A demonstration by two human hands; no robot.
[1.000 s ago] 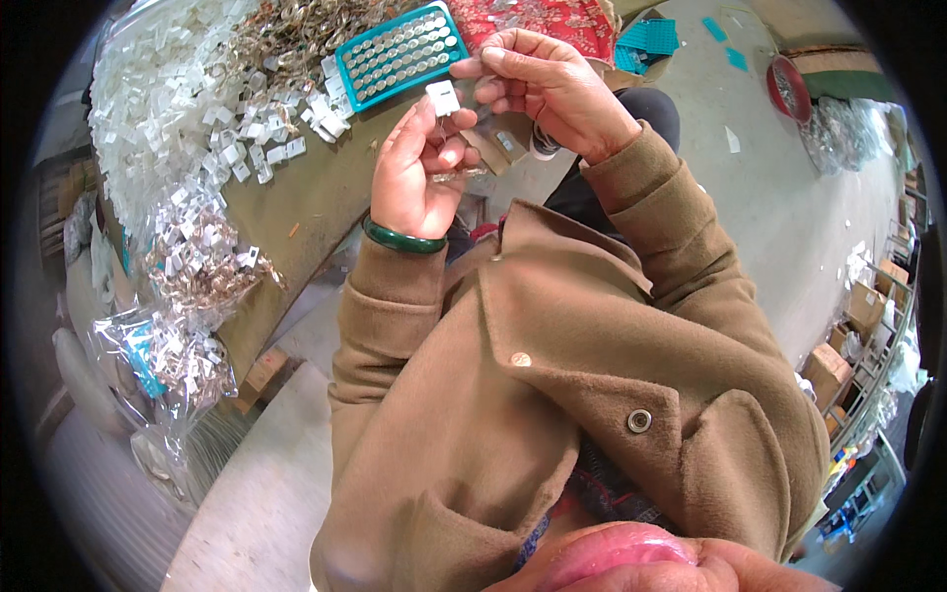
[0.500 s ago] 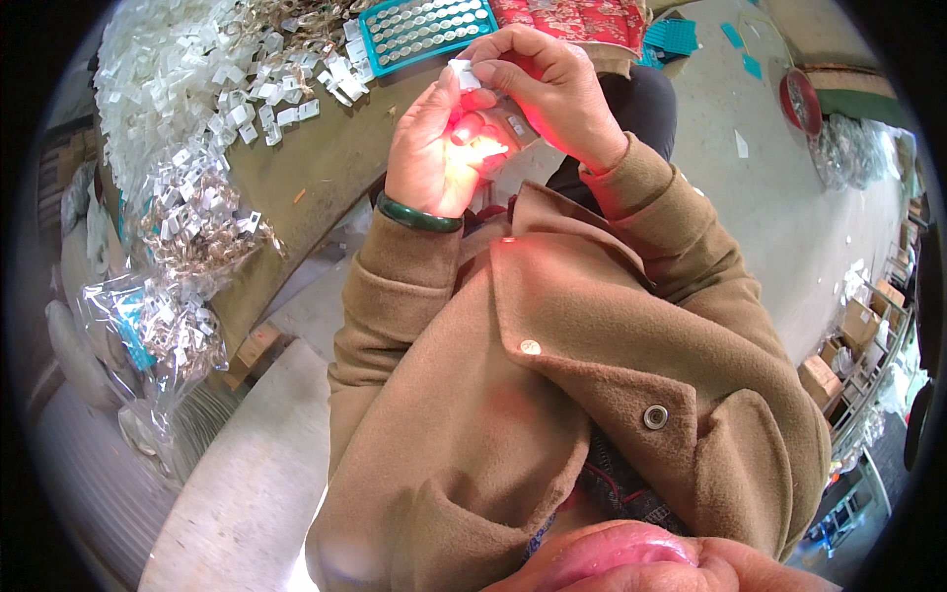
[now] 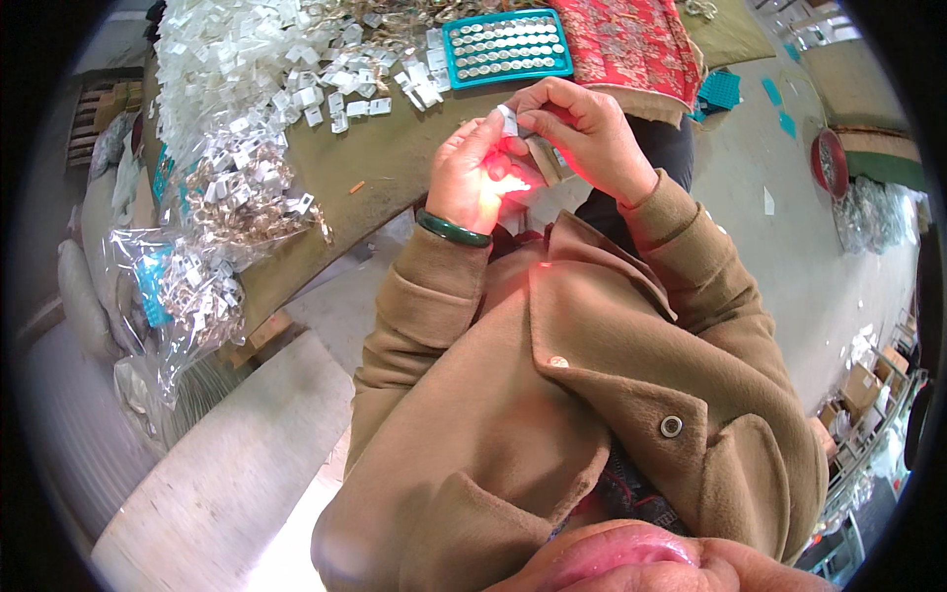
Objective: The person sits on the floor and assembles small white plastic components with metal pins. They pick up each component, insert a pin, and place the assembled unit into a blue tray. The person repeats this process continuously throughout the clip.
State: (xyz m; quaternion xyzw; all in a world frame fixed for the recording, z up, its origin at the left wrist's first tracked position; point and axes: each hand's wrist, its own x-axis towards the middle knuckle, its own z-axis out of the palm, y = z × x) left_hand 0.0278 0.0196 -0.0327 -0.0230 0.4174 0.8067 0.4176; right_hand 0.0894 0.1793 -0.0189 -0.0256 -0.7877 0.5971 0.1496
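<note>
Both hands meet over the table's front edge around a small white card-like piece (image 3: 508, 120). My left hand (image 3: 464, 170), with a dark green bangle at the wrist, is closed, its thumb and fingers pinching the piece's lower part. At its upper right, my right hand (image 3: 597, 133) is closed too, index finger and thumb bent onto the same piece. A red-white glow lights the left palm and fingers. Just beyond the hands lies a teal tray (image 3: 450, 61) with rows of round silvery discs. To its left spreads a heap of white plastic tags (image 3: 266, 64).
Clear plastic bags of tags and brownish cords (image 3: 242, 187) lie at the table's left. A red patterned cloth (image 3: 631, 49) covers the right end. A bench (image 3: 227, 464) stands lower left. A red basin (image 3: 831, 163) and cartons (image 3: 860, 390) are on the right.
The whole view has shifted, so the table, hands and tray sit farther right and lower. Both hands keep their pinch on the white piece, with little movement relative to each other.
</note>
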